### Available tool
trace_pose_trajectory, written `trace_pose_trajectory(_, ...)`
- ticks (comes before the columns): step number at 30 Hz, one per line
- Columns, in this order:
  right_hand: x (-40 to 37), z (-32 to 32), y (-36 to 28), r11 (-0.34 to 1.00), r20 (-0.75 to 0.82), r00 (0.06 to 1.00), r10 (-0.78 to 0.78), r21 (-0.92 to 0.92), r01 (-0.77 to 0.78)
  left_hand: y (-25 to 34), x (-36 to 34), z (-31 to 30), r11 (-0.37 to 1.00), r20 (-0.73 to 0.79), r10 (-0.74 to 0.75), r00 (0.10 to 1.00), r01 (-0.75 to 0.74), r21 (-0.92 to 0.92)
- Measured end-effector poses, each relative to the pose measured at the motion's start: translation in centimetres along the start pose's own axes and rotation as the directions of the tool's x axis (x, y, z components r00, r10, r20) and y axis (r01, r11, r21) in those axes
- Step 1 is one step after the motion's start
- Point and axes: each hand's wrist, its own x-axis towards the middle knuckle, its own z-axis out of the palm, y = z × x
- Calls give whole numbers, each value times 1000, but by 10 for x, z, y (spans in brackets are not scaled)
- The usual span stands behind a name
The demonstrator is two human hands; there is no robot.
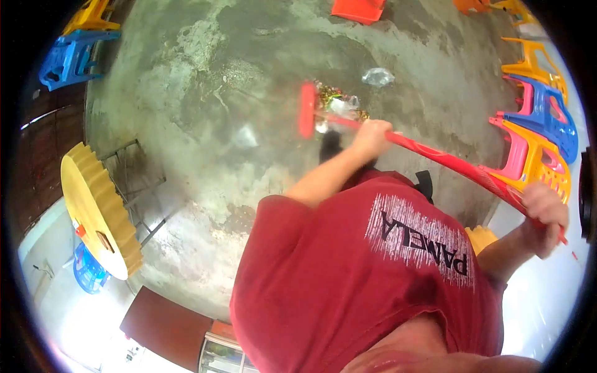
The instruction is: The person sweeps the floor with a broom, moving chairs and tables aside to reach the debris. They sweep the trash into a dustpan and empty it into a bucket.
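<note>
A broom with a long red handle (441,158) slants across the view in front of me. My left hand (373,138) is wrapped round the lower handle, and my right hand (546,214) grips it close to its upper end. The red broom head (306,110) rests at or just above the concrete floor, slightly blurred; its bristles are hard to make out. Right beside the head lies a small heap of litter (339,102) with shiny wrappers and clear plastic. A crumpled clear plastic piece (378,76) lies beyond the heap, and another pale plastic piece (245,135) lies left of the head.
Stacked plastic chairs (547,118) line the right side, with blue chairs (68,59) at upper left. A round table with a yellow skirt (102,211) stands at left beside a metal frame (146,186). At the far top sits an orange-red plastic object (359,9).
</note>
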Motion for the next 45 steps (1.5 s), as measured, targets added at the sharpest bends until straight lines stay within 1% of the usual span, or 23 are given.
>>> trace_pose_trajectory(3, 2, -22, -4, 983, 22, 997, -76, 167, 71, 31, -3, -21, 997, 50, -56, 997, 53, 58)
trace_pose_trajectory(6, 5, -15, 19, 973, 136, 989, 58, 212, -86, 16, -27, -56, 949, 89, -194, 977, 164, 271)
trace_pose_trajectory(8, 5, 26, 49, 962, 87, 981, 176, 195, -190, 7, -45, -100, 887, 49, -396, 917, 368, 279)
trace_pose_trajectory(9, 11, 53, 60, 948, 78, 967, 242, 195, -253, -25, -68, -104, 855, -32, -395, 918, 380, 352)
trace_pose_trajectory(11, 13, 91, 84, 907, 216, 918, 334, 193, -375, -72, -103, -120, 791, -138, -406, 904, 423, 443)
trace_pose_trajectory(12, 18, 112, 87, 856, 271, 893, 360, 286, -432, -107, -123, -118, 803, -143, -382, 913, 405, 438)
trace_pose_trajectory(14, 24, 125, 81, 902, 332, 886, 323, 175, -394, -122, -126, -109, 847, -98, -366, 925, 375, 377)
trace_pose_trajectory(16, 30, 107, 59, 960, 195, 956, 220, 133, -248, -84, -92, -90, 857, -43, -387, 921, 377, 351)
trace_pose_trajectory(18, 30, 89, 27, 977, 99, 972, 213, -7, -214, -55, -62, -56, 905, -13, -351, 936, 343, 250)
trace_pose_trajectory(20, 27, 68, 7, 994, 54, 994, 99, -47, -96, -31, -35, -33, 962, 139, -233, 962, 208, 177)
trace_pose_trajectory(23, 6, 17, -10, 1000, 80, 997, -18, -1, 18, 3, -9, -6, 997, 165, -79, 983, 73, 40)
trace_pose_trajectory(26, -31, -5, -22, 997, -19, 999, -48, 57, 49, 28, 5, -5, 994, 39, -10, 999, 15, -107)
trace_pose_trajectory(27, -46, -6, -21, 999, -12, 999, 35, 23, -35, 22, 8, -4, 991, -34, 33, 999, -37, -126)
trace_pose_trajectory(28, -53, 10, -17, 994, -67, 992, 104, 31, -102, 10, 11, -8, 995, -41, 93, 995, -92, 26)
trace_pose_trajectory(29, -52, 44, -15, 972, -247, 943, 224, -10, -234, -6, 13, -10, 990, 20, 27, 999, -29, 141)
trace_pose_trajectory(30, -59, 58, -10, 956, -298, 913, 279, -5, -294, -21, 12, -7, 966, 74, -44, 996, 24, 257)
trace_pose_trajectory(31, -65, 73, -4, 936, -347, 877, 333, 5, -353, -30, 12, -1, 974, 169, -53, 984, 14, 227)
trace_pose_trajectory(32, -71, 71, 3, 941, -265, 905, 333, 37, -335, -38, 12, 5, 980, 258, -60, 964, 7, 200)
trace_pose_trajectory(33, -76, 75, -5, 926, -365, 861, 355, 10, -378, -39, 13, 10, 985, 339, -60, 939, 1, 174)
trace_pose_trajectory(36, -103, 69, -35, 899, -513, 772, 375, -2, -438, -14, -8, 54, 986, 405, 76, 911, -128, 103)
trace_pose_trajectory(40, -190, 25, -62, 938, -488, 832, 264, -72, -340, 23, -39, 108, 976, 508, 163, 846, -214, 44)
trace_pose_trajectory(41, -216, 12, -71, 958, -507, 835, 213, -58, -280, 45, -51, 115, 965, 455, 231, 860, -263, 8)
trace_pose_trajectory(45, -294, -24, -89, 982, -460, 867, 189, 85, -169, 89, -111, 125, 979, 319, 189, 929, -202, 7)
